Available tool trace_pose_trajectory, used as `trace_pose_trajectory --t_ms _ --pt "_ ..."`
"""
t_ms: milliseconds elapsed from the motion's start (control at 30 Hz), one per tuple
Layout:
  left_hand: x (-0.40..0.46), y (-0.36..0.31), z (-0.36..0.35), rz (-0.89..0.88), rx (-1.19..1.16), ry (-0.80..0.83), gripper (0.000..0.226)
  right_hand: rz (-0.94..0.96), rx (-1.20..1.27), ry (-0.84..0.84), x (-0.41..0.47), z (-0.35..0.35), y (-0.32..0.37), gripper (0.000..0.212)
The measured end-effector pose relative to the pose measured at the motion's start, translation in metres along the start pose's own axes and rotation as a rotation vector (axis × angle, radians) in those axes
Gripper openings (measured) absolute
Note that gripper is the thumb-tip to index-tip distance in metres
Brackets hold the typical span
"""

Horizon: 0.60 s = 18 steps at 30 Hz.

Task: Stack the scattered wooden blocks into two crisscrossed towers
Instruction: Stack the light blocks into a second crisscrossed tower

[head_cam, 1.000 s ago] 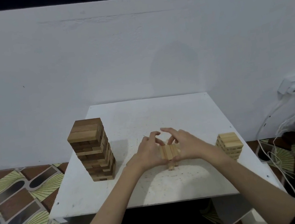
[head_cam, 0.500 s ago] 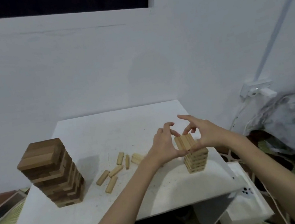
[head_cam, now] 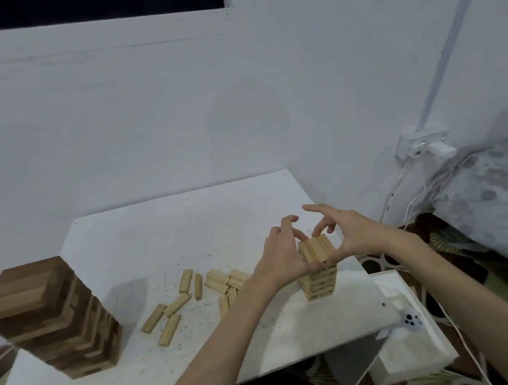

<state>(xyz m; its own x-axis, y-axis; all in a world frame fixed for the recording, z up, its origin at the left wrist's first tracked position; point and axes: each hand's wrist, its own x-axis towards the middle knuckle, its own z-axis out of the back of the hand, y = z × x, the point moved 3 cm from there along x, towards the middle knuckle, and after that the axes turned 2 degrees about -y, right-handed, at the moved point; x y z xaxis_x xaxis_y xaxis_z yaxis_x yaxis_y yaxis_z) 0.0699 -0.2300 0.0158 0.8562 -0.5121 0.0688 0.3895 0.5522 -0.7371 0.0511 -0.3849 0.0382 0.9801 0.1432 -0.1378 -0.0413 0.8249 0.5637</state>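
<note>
Now both hands are pinching the top layer of the light tower [head_cam: 317, 270]: the left hand [head_cam: 283, 261] is gripping its left side and the right hand [head_cam: 355, 237] its right. Left of that tower, loose blocks [head_cam: 191, 291] are lying scattered on the white counter [head_cam: 154, 235], and farther left the dark tower [head_cam: 50, 319] is standing upright.

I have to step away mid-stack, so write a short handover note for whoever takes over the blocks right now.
Left hand and right hand: both pinch the top layer of the small light tower from either side, a grip squaring three blocks.
Tall dark tower stands finished-looking at the table's left side.
Small light tower stands near the right edge, only a few layers high.
Left to do: loose light blocks lie scattered between the towers; add them crisscrossed.
</note>
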Motion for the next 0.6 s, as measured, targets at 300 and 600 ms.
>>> trace_pose_trajectory --t_ms 300,600 --pt "0.0 0.001 0.001 0.022 -0.027 0.058 0.095 -0.01 0.005 0.021 0.003 -0.005 -0.005 0.108" --pt "-0.007 0.012 0.004 0.074 -0.035 0.099 0.106 -0.069 -0.08 0.094 0.001 -0.004 -0.017 0.114"
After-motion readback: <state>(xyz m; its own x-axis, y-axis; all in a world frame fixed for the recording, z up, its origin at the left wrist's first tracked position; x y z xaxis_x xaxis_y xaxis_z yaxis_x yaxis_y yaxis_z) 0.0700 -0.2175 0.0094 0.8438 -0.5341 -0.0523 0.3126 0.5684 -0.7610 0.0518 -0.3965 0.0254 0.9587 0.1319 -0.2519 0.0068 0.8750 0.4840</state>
